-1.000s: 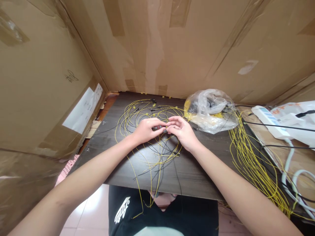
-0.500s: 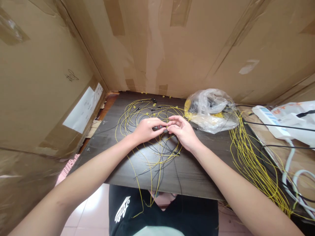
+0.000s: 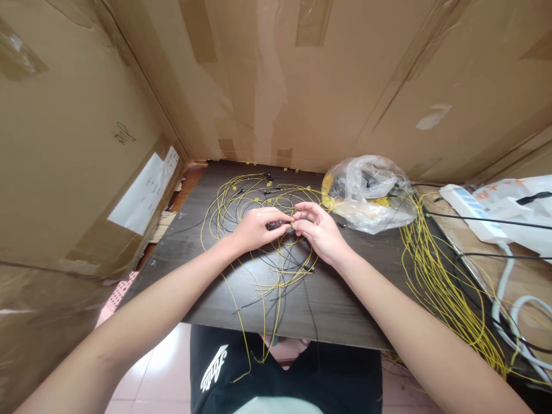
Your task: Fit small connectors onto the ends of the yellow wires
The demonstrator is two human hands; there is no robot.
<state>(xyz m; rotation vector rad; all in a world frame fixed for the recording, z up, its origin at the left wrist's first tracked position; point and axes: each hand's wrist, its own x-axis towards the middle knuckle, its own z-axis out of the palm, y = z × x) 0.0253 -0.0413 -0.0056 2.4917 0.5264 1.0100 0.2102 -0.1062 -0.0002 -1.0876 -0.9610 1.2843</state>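
Observation:
My left hand (image 3: pixel 259 229) and my right hand (image 3: pixel 317 231) meet above the middle of the dark table (image 3: pixel 345 310), fingertips almost touching. Each hand pinches with thumb and fingers. Between them is something small, dark and yellow, mostly covered by the fingers, too small to name. Yellow wires (image 3: pixel 218 210) lie in loose loops beneath and around both hands, mixed with black wires. Several small black connectors (image 3: pixel 278 188) rest at the wires' far ends. Tiny yellow pieces (image 3: pixel 269 184) are scattered behind my hands.
A clear plastic bag (image 3: pixel 366 195) sits at the back right. Beside it, a thick bundle of yellow wires (image 3: pixel 435 276) hangs towards the front. A white power strip (image 3: pixel 476 214) with cables is farther right. Cardboard walls (image 3: pixel 259 86) stand behind and left.
The view has shifted very slightly. Both hands keep nearly the same place and pinch, with only a small movement of the fingertips.

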